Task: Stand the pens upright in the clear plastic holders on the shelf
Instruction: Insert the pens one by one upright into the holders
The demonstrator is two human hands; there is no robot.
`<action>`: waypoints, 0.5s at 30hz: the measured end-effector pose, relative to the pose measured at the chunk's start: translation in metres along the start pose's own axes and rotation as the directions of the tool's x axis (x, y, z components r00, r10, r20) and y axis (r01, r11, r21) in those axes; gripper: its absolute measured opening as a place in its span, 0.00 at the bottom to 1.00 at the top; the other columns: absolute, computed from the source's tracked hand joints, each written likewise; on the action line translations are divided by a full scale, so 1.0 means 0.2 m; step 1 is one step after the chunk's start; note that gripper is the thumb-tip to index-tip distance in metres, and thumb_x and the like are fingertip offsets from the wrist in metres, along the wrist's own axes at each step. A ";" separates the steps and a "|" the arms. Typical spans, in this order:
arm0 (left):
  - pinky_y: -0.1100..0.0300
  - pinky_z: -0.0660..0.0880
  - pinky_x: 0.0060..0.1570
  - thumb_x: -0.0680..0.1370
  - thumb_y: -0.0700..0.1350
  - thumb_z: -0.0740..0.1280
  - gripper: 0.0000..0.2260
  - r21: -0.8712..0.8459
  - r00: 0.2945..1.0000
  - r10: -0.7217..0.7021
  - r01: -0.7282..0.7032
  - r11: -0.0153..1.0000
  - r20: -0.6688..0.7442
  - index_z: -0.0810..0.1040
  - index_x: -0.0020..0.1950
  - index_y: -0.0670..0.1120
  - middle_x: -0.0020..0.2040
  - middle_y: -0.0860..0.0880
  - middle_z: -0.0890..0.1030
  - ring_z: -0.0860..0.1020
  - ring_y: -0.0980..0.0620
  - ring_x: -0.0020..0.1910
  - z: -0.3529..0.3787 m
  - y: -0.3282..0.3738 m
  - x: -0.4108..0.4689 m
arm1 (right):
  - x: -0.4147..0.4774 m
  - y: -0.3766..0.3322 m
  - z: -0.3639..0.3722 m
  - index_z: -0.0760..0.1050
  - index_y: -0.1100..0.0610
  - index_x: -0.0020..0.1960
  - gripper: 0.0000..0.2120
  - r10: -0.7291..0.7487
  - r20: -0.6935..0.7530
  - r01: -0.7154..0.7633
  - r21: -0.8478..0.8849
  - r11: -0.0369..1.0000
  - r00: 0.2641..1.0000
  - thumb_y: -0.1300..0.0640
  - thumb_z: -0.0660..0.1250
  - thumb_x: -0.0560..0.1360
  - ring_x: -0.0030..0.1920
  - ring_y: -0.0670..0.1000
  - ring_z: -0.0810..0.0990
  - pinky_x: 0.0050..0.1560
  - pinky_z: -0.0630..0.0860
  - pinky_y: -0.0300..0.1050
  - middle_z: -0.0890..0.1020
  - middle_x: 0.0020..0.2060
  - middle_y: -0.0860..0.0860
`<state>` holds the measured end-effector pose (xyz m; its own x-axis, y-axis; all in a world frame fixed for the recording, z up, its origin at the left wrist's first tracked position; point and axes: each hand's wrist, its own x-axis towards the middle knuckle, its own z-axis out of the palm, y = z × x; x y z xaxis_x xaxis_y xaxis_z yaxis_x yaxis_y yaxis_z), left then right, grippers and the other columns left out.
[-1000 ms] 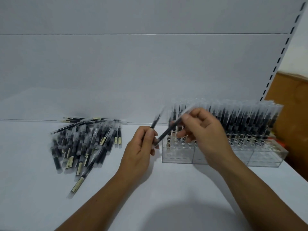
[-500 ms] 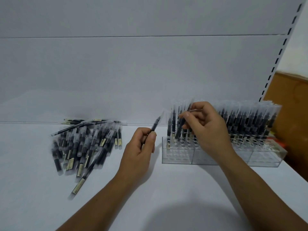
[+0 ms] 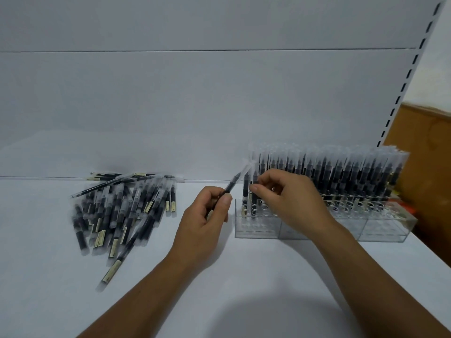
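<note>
A loose pile of black pens with clear caps lies on the white shelf at the left. A row of clear plastic holders stands at the right, and most of its holes hold upright pens. My left hand grips one pen that tilts up and to the right, its cap near the holders' left end. My right hand reaches over the leftmost holder, and its fingertips pinch a pen that stands upright in a hole there. The front holes of the holders are empty.
A white back panel rises behind the shelf. A slotted shelf upright runs up at the right, with a brown cardboard box beyond it. Something orange shows behind the holders' right end.
My right hand has carried its pen from a slant in the air down into a hole at the holders' left end. The left hand has kept its pen nearly still.
</note>
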<state>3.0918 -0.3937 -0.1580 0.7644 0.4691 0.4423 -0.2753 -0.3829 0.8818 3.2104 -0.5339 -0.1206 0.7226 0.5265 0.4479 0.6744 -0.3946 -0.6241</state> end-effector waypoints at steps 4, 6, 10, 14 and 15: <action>0.72 0.68 0.36 0.80 0.46 0.64 0.05 -0.027 1.000 0.009 -0.009 1.000 0.011 0.77 0.45 0.53 0.32 0.59 0.76 0.73 0.61 0.33 0.00 0.00 0.00 | -0.02 0.01 -0.07 0.80 0.42 0.41 0.06 0.016 -0.050 -0.015 0.019 1.000 0.999 0.42 0.72 0.71 0.33 0.39 0.76 0.38 0.76 0.41 0.79 0.33 0.34; 0.71 0.68 0.36 0.80 0.46 0.65 0.05 -0.042 1.000 0.015 -0.013 0.999 0.025 0.78 0.45 0.53 0.33 0.58 0.76 0.73 0.60 0.34 0.00 0.00 -0.01 | -0.04 0.01 -0.10 0.81 0.44 0.42 0.06 -0.002 -0.038 0.007 0.134 0.991 0.999 0.43 0.72 0.70 0.31 0.39 0.75 0.35 0.74 0.37 0.80 0.33 0.40; 0.69 0.69 0.37 0.79 0.47 0.65 0.06 -0.018 0.997 0.036 -0.035 0.999 0.065 0.80 0.46 0.56 0.33 0.58 0.77 0.74 0.60 0.35 0.00 0.00 -0.01 | -0.07 -0.06 -0.05 0.82 0.48 0.45 0.05 -0.067 0.200 -0.009 0.356 0.934 0.977 0.49 0.74 0.71 0.30 0.43 0.71 0.34 0.71 0.37 0.78 0.32 0.46; 0.72 0.68 0.37 0.78 0.50 0.64 0.05 -0.017 0.995 0.059 -0.058 0.998 0.084 0.80 0.48 0.57 0.34 0.60 0.78 0.74 0.62 0.34 0.01 0.01 -0.01 | -0.07 -0.10 -0.01 0.82 0.56 0.43 0.04 -0.078 0.127 0.013 0.447 0.894 0.989 0.56 0.72 0.74 0.29 0.44 0.67 0.32 0.67 0.36 0.75 0.28 0.42; 0.73 0.68 0.36 0.77 0.51 0.64 0.06 -0.025 0.994 0.062 -0.060 0.998 0.094 0.80 0.49 0.56 0.34 0.61 0.78 0.74 0.62 0.33 0.01 0.02 -0.01 | -0.08 -0.10 -0.01 0.81 0.56 0.42 0.04 -0.077 0.121 0.013 0.462 0.887 0.990 0.57 0.72 0.74 0.29 0.44 0.66 0.32 0.66 0.35 0.74 0.27 0.40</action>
<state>3.0902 -0.3974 -0.1566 0.7973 0.3674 0.4789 -0.3349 -0.3908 0.8574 3.1867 -0.5359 -0.1143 0.6446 0.6429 0.4137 0.5370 0.0044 -0.8436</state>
